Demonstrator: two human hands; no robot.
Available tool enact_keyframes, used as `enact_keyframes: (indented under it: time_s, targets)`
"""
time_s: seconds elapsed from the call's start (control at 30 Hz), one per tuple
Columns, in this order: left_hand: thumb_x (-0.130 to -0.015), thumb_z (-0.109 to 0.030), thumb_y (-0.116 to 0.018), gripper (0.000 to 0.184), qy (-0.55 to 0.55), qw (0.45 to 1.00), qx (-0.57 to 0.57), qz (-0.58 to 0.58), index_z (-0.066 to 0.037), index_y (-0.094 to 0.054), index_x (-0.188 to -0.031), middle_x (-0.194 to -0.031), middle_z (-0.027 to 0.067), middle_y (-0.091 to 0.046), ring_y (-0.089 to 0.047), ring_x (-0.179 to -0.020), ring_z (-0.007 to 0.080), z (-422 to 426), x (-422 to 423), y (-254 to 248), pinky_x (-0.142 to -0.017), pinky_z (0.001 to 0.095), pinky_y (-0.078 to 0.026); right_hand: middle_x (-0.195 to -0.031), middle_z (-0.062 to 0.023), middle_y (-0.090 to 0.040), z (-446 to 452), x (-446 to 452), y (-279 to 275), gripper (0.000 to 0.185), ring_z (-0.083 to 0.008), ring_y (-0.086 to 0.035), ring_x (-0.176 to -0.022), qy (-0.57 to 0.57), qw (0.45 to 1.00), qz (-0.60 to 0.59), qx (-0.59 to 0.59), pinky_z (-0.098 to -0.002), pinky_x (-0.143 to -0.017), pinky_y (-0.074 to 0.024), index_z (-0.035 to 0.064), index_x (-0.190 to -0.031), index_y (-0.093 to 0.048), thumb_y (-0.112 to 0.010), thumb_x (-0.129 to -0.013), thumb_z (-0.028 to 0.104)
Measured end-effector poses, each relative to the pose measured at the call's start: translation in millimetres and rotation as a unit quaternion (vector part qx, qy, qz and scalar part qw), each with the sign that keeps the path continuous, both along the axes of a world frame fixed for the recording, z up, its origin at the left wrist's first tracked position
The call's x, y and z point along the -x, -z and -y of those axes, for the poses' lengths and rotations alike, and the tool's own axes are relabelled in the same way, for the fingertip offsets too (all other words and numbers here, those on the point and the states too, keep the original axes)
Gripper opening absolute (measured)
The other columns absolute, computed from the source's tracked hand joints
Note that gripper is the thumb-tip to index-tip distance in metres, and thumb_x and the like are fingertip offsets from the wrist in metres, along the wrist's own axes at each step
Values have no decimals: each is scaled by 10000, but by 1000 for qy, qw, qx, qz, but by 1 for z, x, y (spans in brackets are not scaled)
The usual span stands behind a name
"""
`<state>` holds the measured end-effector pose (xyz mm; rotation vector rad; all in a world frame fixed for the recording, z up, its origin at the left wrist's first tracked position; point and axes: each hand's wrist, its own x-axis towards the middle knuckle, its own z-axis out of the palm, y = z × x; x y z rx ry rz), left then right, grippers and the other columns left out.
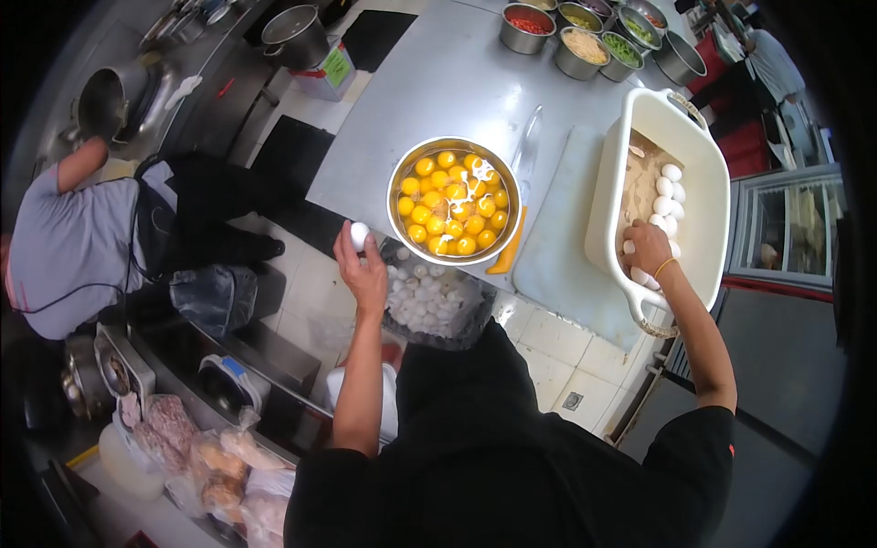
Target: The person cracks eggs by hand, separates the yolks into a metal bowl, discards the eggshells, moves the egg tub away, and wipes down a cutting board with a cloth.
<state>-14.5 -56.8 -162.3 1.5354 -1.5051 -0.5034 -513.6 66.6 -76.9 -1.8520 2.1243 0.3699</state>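
my left grip (364, 273) closed around a white egg (360, 237), near the bowl (392, 196) of yolks (456, 192) on the desk (365, 137), my right grip (649, 247) down among eggs (663, 186) in the tub (709, 173), whether holding one i cannot tell

1. Bright light, seemingly from above, lays a soft sheen on the silver sheet-metal tabletop (384, 119).
2. White glare spots the glossy yellow egg yolks (421, 215) inside the round steel bowl (391, 203).
3. The black cloth shirt (457, 457) loses detail in darkness.
4. Fisheye distortion bends the edges; corners fall black.
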Motion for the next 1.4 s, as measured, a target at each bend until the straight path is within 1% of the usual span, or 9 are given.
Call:
enact_keyframes:
  time_s: [0.17, 0.3, 0.37, 0.47, 0.57, 0.63, 0.7, 0.87, 1.4]
  targets:
    - [-949, -104, -616, 433, 59, 991, 58, 105, 16, -515, -1353, -1254, 229, -542, -581, -1090, 390, 11, 0, 21, -917, 422, -492, -872, -160, -659, 5, 4, 11, 301, -343, -654, -842, -30, 999, -10, -20, -418, -774, -541, 48, -837, -697, -806, -568, 127]
    - [-951, -87, -611, 437, 81, 992, -16, 91, 17, -503, -1361, -1234, 208, -561, -598, -1075, 361, 14, -6, 9, -905, 415, -505, -900, -145, -727, 17, 3, -29, 339, -225, -673, -751, 187, 954, 203, 119, -313, -739, -552, 18, -1014, -725, -747, -689, 112]
    - [-969, -106, -594, 398, 80, 990, -92, -66, 12, -520, -1341, -1131, 168, -611, -636, -933, 273, 15, -16, 7, -794, 355, -528, -968, -101, -702, 21, 13, -36, 286, -205, -664, -841, 372, 793, 441, 198, -329, -750, -550, 5, -1076, -684, -615, -829, 132]
    - [-982, -123, -583, 367, 117, 926, -181, -309, 5, -535, -1322, -1038, 120, -647, -643, -781, 179, 14, -17, -38, -659, 290, -524, -1154, -78, -593, 31, -17, -73, 359, -153, -598, -1007, 284, 542, 749, 254, -310, -745, -534, 36, -1209, -584, -458, -961, 263]
    - [-985, -129, -581, 351, 191, 841, -240, -445, 24, -552, -1299, -1042, 119, -660, -641, -731, 139, 15, -9, -90, -593, 259, -532, -1009, -45, -627, 58, -73, -81, 256, -129, -608, -919, 207, 507, 796, 257, -283, -710, -516, 56, -1100, -634, -572, -938, 244]
    - [-994, -141, -573, 359, 254, 801, -269, -471, 27, -543, -1311, -1038, 123, -660, -639, -716, 141, 20, -1, -111, -578, 261, -534, -849, -8, -631, 81, -128, -97, 164, -111, -611, -825, 203, 751, 599, 191, -283, -676, -505, 64, -986, -660, -681, -879, 188]
    - [-1001, -159, -570, 366, 286, 793, -284, -458, 33, -537, -1310, -1033, 131, -661, -636, -689, 137, 26, 12, -123, -548, 251, -532, -771, -23, -616, 103, -188, -96, 452, -156, -635, -700, 23, 806, 514, 292, -289, -718, -523, 72, -1137, -670, -826, -734, 205]
    - [-992, -184, -584, 346, 354, 782, -314, -406, 39, -547, -1254, -975, 115, -668, -628, -670, 133, 45, 37, -134, -540, 244, -526, -945, -162, -720, 139, -232, -82, 542, -330, -701, -903, -157, 818, 496, 247, -379, -877, -530, 92, -1214, -676, -790, -718, 278]
    - [-802, 17, -614, 386, 359, 908, -158, -149, 70, -647, -1182, -991, 140, -690, -661, -694, 147, 56, 67, -105, -593, 248, -534, -836, -170, -697, 140, -233, -34, 373, -360, -676, -754, -141, 812, 443, 354, -421, -722, -546, 78, -1026, -727, -732, -684, 226]
